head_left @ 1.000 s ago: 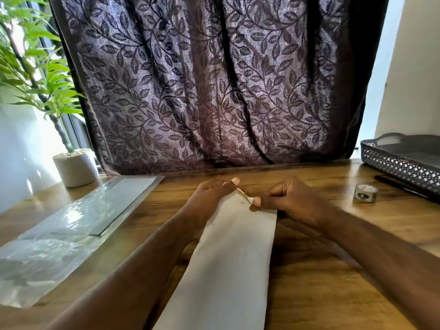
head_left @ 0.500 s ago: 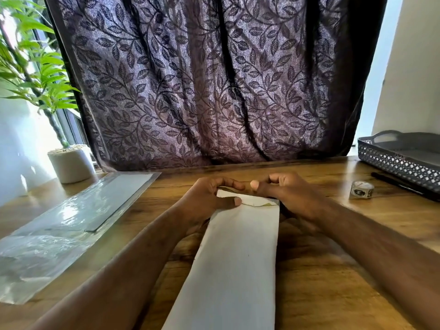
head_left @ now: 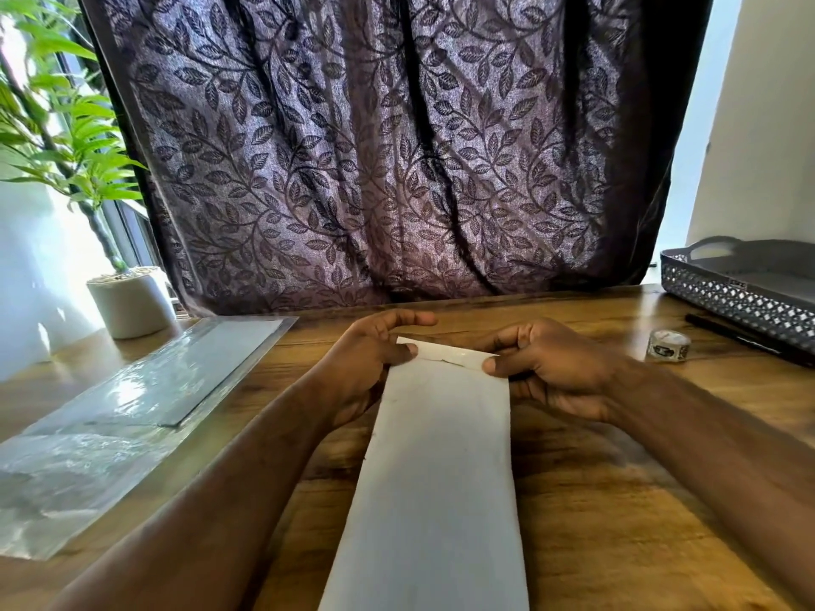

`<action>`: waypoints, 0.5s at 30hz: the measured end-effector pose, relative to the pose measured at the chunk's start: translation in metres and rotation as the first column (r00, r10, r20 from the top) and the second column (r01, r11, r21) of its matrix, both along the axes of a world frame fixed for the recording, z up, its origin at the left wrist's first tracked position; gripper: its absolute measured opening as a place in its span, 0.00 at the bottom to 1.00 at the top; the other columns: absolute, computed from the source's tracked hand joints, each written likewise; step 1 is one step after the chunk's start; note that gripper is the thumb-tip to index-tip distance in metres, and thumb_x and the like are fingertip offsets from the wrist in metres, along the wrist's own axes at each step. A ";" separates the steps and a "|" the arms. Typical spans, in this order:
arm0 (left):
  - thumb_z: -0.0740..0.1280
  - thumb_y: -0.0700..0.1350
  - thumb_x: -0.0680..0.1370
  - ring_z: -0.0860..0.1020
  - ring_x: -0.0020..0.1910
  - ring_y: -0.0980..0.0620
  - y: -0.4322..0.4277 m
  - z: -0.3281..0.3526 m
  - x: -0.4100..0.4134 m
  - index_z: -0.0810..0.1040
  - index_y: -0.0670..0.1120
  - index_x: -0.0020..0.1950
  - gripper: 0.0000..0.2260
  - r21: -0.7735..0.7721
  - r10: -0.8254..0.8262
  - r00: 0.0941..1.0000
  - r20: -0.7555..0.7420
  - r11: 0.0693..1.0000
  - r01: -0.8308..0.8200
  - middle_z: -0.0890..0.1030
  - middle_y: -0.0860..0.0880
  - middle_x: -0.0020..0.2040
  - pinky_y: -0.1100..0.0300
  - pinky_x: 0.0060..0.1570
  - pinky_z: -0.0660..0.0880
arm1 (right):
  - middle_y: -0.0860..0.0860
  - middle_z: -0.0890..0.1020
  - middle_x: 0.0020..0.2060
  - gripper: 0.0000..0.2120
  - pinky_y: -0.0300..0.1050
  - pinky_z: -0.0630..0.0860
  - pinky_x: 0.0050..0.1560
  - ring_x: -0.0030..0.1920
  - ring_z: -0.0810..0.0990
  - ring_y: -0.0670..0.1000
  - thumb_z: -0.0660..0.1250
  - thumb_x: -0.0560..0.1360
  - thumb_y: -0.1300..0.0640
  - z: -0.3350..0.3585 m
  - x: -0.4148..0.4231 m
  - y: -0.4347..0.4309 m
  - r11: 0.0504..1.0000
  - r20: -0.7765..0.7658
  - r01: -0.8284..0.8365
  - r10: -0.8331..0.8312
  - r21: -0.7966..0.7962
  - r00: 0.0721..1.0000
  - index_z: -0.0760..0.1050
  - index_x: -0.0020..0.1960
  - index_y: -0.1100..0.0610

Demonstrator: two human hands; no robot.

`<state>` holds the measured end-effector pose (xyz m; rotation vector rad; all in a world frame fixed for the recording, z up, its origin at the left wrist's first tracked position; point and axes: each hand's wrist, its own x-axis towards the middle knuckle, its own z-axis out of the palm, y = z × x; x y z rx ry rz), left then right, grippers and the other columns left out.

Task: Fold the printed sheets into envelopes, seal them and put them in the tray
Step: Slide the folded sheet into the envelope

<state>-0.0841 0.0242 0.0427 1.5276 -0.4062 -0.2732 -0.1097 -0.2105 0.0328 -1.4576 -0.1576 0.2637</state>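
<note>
While both hands work its far end, the long white envelope (head_left: 441,456) lies flat on the worktop (head_left: 617,500), running from the near edge of view toward the curtain (head_left: 397,147).

The left hand (head_left: 370,359) has its thumb pressed on top of the far left corner and its fingers curled round behind the end, so the grip pinches the paper. The right hand (head_left: 551,368) does the same at the far right corner, thumb on top and fingers curled under. Between the thumbs the flap (head_left: 445,352) is turned over at the far end. It has a shiny strip on it; glue or tape, cannot tell. Its edge looks a bit uneven and is not pressed flat all along.

Progress, as a judgement: the folding looks done for this piece, and the step in hand is closing the flap. The seal is likely not finished. Whether a sheet sits inside, cannot tell.

The tray (head_left: 741,297) is at far right, well apart from the envelope. Only part of its inside shows, and no finished piece is visible there. Left to do: press the flap shut, maybe tape it, carry it to the tray, then do any further sheets.

A tape roll (head_left: 668,344) sits near the tray, and a pen (head_left: 745,339) lies just beside its front wall. At left a plastic sleeve (head_left: 132,390) holds something flat, possibly more stock. A plant pot (head_left: 132,302) stands beyond it.
</note>
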 end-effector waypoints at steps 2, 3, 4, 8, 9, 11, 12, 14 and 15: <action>0.58 0.27 0.80 0.79 0.37 0.42 0.001 0.000 0.000 0.78 0.44 0.64 0.19 -0.019 0.005 0.999 -0.036 1.000 -0.005 0.82 0.34 0.47 0.56 0.32 0.78 | 0.62 0.87 0.50 0.16 0.46 0.85 0.41 0.47 0.88 0.56 0.63 0.76 0.77 0.001 0.000 0.001 1.000 -0.005 0.009 -0.009 -0.010 1.000 0.87 0.47 0.63; 0.57 0.26 0.79 0.78 0.37 0.40 0.001 0.000 0.000 0.78 0.43 0.64 0.20 -0.019 0.011 0.999 -0.047 1.000 -0.012 0.82 0.32 0.48 0.55 0.32 0.77 | 0.62 0.87 0.49 0.15 0.46 0.84 0.40 0.46 0.88 0.55 0.63 0.76 0.77 0.001 0.000 0.002 0.999 -0.003 0.023 -0.023 -0.032 1.000 0.86 0.48 0.64; 0.56 0.26 0.78 0.77 0.39 0.38 0.001 -0.001 0.000 0.78 0.42 0.63 0.20 -0.018 0.020 0.998 -0.054 1.000 -0.021 0.82 0.29 0.51 0.54 0.33 0.75 | 0.63 0.87 0.49 0.14 0.46 0.84 0.39 0.45 0.87 0.54 0.64 0.75 0.76 0.001 0.000 0.002 0.997 -0.006 0.039 -0.039 -0.059 0.999 0.85 0.50 0.65; 0.54 0.26 0.74 0.81 0.40 0.40 0.001 -0.005 0.003 0.81 0.40 0.58 0.21 0.001 0.044 0.998 -0.033 0.999 -0.044 0.86 0.36 0.48 0.54 0.36 0.76 | 0.62 0.87 0.48 0.08 0.48 0.84 0.37 0.45 0.88 0.55 0.69 0.76 0.71 -0.002 -0.001 0.002 0.984 -0.048 0.102 -0.110 -0.144 0.993 0.81 0.54 0.68; 0.55 0.26 0.74 0.83 0.39 0.43 0.001 -0.006 0.004 0.82 0.40 0.56 0.21 0.014 0.050 0.998 -0.024 0.999 -0.050 0.86 0.39 0.47 0.55 0.36 0.78 | 0.61 0.87 0.47 0.06 0.48 0.84 0.37 0.45 0.88 0.56 0.69 0.75 0.70 -0.002 -0.002 0.002 0.984 -0.051 0.114 -0.122 -0.137 0.991 0.81 0.52 0.67; 0.55 0.26 0.74 0.83 0.42 0.43 -0.001 -0.007 0.004 0.84 0.41 0.52 0.21 0.024 0.075 0.997 -0.003 0.997 -0.075 0.85 0.40 0.49 0.52 0.40 0.79 | 0.62 0.87 0.45 0.04 0.48 0.84 0.36 0.43 0.87 0.57 0.70 0.75 0.71 -0.001 -0.002 0.001 0.985 -0.030 0.141 -0.145 -0.094 0.989 0.81 0.49 0.67; 0.56 0.26 0.74 0.82 0.44 0.44 -0.002 -0.007 0.004 0.84 0.42 0.53 0.21 0.023 0.092 0.996 0.007 0.995 -0.092 0.85 0.39 0.51 0.51 0.42 0.80 | 0.62 0.86 0.43 0.03 0.48 0.84 0.36 0.42 0.87 0.56 0.70 0.75 0.71 0.001 -0.001 0.001 0.985 -0.008 0.159 -0.160 -0.073 0.987 0.81 0.47 0.66; 0.59 0.28 0.78 0.82 0.44 0.51 -0.007 -0.006 0.002 0.82 0.43 0.56 0.18 0.054 0.136 0.987 0.083 0.989 -0.141 0.83 0.41 0.53 0.56 0.43 0.80 | 0.61 0.86 0.41 0.04 0.48 0.85 0.38 0.41 0.87 0.55 0.69 0.75 0.72 0.003 0.002 0.000 0.973 0.046 0.226 -0.224 -0.048 0.973 0.81 0.45 0.66; 0.62 0.31 0.80 0.82 0.46 0.56 -0.007 -0.007 0.001 0.82 0.46 0.59 0.15 0.136 0.164 0.964 0.209 0.971 -0.195 0.82 0.43 0.57 0.59 0.45 0.79 | 0.60 0.86 0.42 0.04 0.50 0.85 0.42 0.41 0.86 0.55 0.69 0.74 0.72 0.003 0.004 0.001 0.962 0.068 0.271 -0.268 -0.042 0.961 0.81 0.46 0.66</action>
